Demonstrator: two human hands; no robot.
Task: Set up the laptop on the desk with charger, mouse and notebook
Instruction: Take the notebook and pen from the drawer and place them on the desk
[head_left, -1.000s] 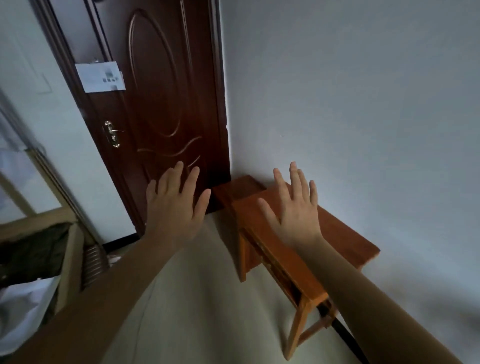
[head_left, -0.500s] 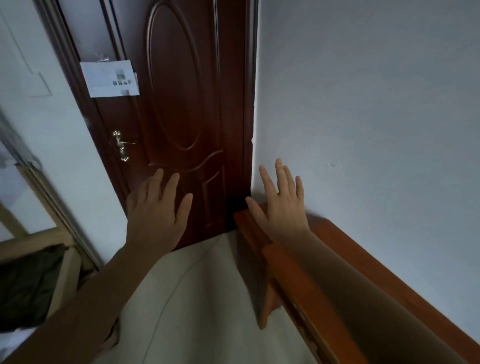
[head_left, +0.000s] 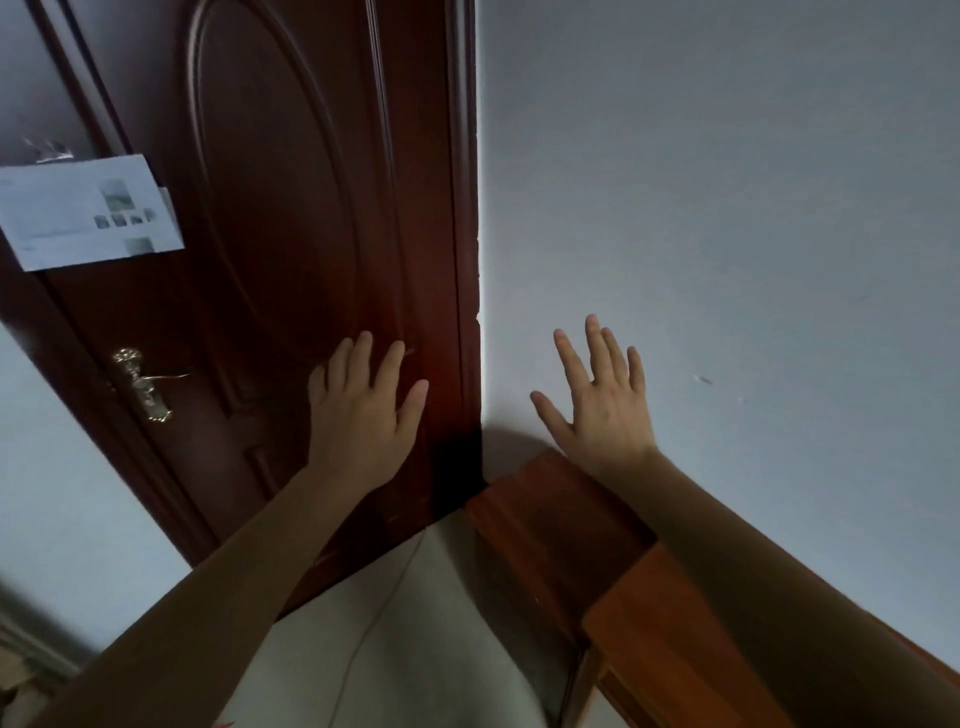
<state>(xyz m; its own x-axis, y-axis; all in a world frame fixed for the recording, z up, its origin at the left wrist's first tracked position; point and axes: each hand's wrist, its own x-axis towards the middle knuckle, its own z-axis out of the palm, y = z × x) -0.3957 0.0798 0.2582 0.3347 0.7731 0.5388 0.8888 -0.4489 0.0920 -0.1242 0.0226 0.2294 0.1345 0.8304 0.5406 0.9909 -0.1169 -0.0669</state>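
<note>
Head view: both arms reach forward, backs of the hands toward the camera. The left hand is raised in front of a dark brown door, fingers straight and slightly apart, holding nothing. The right hand is raised in front of the white wall, fingers straight and spread, also holding nothing. Whether either palm touches its surface cannot be told.

The orange-brown wooden desk stands at lower right along the wall, under the right forearm. A darker wooden top lies beyond it toward the door corner. A printed paper sheet hangs on the door above a brass door handle. The pale floor lies below.
</note>
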